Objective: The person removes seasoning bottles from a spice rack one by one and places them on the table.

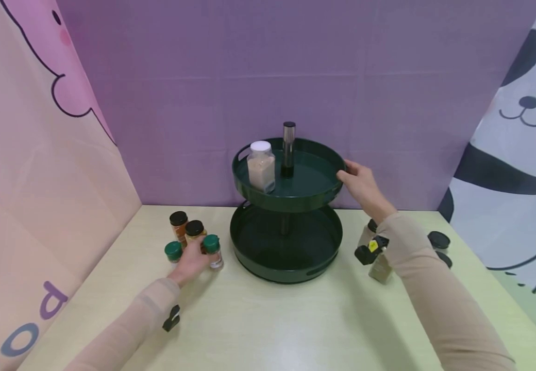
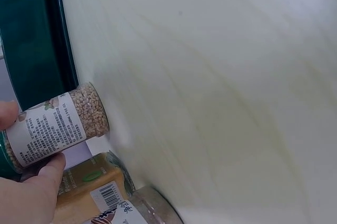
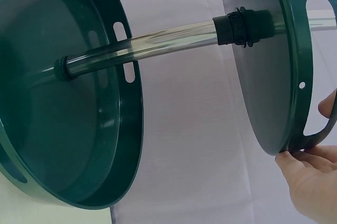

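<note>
L hand (image 1: 193, 262) is curled round a green-capped jar (image 1: 213, 251) of pale seeds, which stands on the desk (image 1: 286, 319) just left of the lower tray (image 1: 286, 247); wrist view shows thumb and fingers (image 2: 45, 176) on its label. Other spice jars (image 1: 185, 229) stand close beside it. R hand (image 1: 363, 185) holds the rim of the upper tray (image 1: 296, 180) at its right side (fingertips at a handle slot). On that tray a white-lidded jar (image 1: 261, 166) stands near the centre pole (image 1: 288, 147).
</note>
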Motion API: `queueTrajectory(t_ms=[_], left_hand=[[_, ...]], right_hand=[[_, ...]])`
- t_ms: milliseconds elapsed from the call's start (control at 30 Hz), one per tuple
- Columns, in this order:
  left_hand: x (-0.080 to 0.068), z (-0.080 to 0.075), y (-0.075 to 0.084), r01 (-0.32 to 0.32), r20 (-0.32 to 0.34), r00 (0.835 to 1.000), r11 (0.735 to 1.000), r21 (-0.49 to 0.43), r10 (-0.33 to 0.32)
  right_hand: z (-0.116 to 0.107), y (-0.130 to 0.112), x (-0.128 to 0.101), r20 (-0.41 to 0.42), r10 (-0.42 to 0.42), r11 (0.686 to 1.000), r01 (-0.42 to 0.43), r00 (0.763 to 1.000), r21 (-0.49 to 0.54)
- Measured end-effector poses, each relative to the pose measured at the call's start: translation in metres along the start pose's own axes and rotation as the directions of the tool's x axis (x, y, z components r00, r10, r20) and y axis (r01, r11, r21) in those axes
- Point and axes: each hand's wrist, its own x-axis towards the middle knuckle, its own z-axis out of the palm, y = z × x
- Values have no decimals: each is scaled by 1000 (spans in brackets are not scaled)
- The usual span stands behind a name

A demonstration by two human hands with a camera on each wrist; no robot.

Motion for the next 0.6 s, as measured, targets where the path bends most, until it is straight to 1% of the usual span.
queueTrajectory(t_ms=[367,600], left_hand=[[0,-2,1,-20,2,1000,1000,-10,20],[1,-3,6,-15,-16,1000,998,-59,14]], right_hand=[[1,0,-1,7,1,1000,-1,1000,11],[0,1,0,2,8,1000,-8,1000,7]])
